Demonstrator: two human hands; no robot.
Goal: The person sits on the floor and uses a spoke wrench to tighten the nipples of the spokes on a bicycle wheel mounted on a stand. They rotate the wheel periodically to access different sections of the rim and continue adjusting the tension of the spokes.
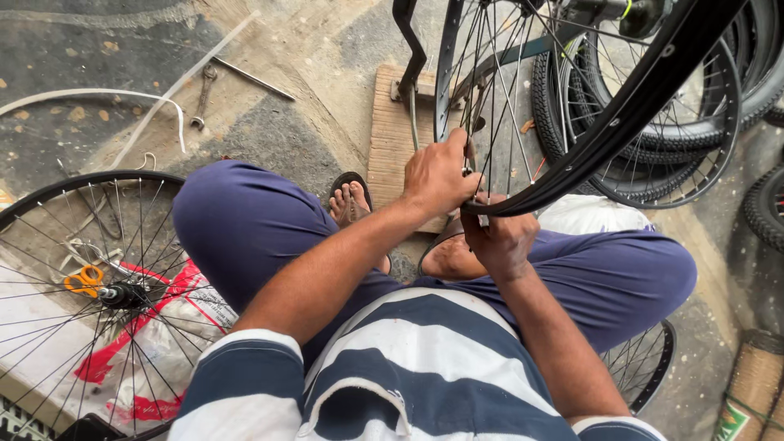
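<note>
Head view, person seated cross-legged on the ground, dark blue trousers, striped shirt. Left to right:

Far left: spoked wheel (122,294) lies flat on the ground near the left knee, hub up, resting over a white-and-red plastic bag (163,343). Orange-handled scissors (84,280) sit under its spokes, just beside the hub. Farther out: a spanner (202,96) and a thin metal rod (255,79) on the concrete, well apart from the hands; a white strip (106,98) curves beside them.

Centre: wooden board (390,139) on the ground beyond the sandalled foot (351,200), with a black stand upright (411,49) on it.

Left hand (437,175): closed round the near, low edge of the black bicycle rim (621,122), fingers wrapped at the spokes (498,106). Grip is clenched.

Right hand (500,241): just below the left, touching the same stretch of rim from underneath, fingers curled in on something small at the rim; what it pinches is hidden.

Rim is held upright, centre-right, bottom edge right over the lap, rising to the far right out of frame.

Right: tyred wheels (694,106) stand behind the rim. Another spoked wheel (645,367) lies near the right thigh. Woven mat (755,384) near right corner.
</note>
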